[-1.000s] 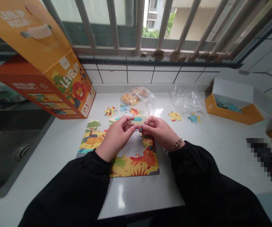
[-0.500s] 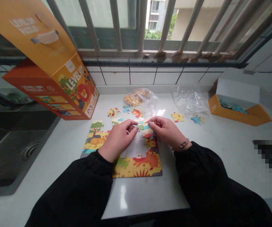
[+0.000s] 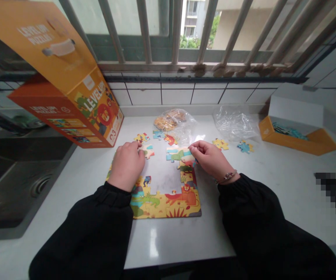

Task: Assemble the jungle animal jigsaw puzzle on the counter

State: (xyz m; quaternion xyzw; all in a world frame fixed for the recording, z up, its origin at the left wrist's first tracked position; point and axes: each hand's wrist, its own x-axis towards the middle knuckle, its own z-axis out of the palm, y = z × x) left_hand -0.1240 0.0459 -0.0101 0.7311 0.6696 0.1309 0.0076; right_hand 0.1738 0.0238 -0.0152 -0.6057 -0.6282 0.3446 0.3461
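Observation:
A partly built jigsaw puzzle (image 3: pixel 168 200) lies flat on the white counter (image 3: pixel 182 241), its middle still bare. My left hand (image 3: pixel 126 165) rests over the puzzle's upper left part, fingers curled, their tips on a loose puzzle piece (image 3: pixel 148 151) at the top edge. My right hand (image 3: pixel 211 158) is at the puzzle's upper right corner, thumb and fingers pinched on a blue and green piece (image 3: pixel 178 154) that lies there against the placed pieces. Both arms wear black sleeves, and a bracelet is on the right wrist.
An orange puzzle box (image 3: pixel 77 97) leans at the back left. Loose pieces (image 3: pixel 220 144) and two clear plastic bags (image 3: pixel 234 122) lie by the tiled wall. An open orange tray (image 3: pixel 298 142) holding pieces stands at the right. A dark sink (image 3: pixel 16 182) lies left.
The piece held up between both hands has come down onto the puzzle's upper right. My left hand let go of it and moved left to a loose piece at the top edge.

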